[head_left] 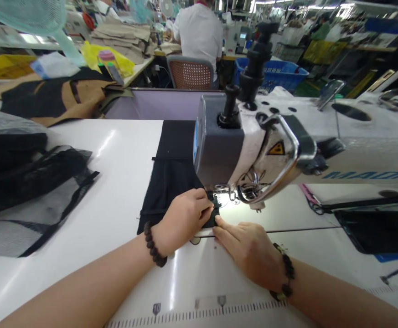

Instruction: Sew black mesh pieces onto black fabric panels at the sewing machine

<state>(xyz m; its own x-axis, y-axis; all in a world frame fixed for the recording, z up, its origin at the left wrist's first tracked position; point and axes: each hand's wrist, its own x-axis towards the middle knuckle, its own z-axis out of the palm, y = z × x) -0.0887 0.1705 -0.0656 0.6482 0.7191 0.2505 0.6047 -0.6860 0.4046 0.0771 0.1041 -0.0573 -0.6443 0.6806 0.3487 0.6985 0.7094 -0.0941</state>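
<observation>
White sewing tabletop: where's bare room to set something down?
Bare tabletop: between black mesh fabric and flat black cloth; between left hand, right hand and printed ruler scale. Crowded: beside the grey-and-white sewing machine head, where both hands touch the cloth.

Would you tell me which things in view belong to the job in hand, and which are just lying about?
Job in hand: left hand, right hand, black cloth, sewing machine.
Apparently lying about: black mesh, dark-screened device, yellow bag.

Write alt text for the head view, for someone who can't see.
The left hand pinches black fabric at a sewing machine; the right hand touches it. Black mesh lies left on the white table; beyond, a person sits facing away.
</observation>
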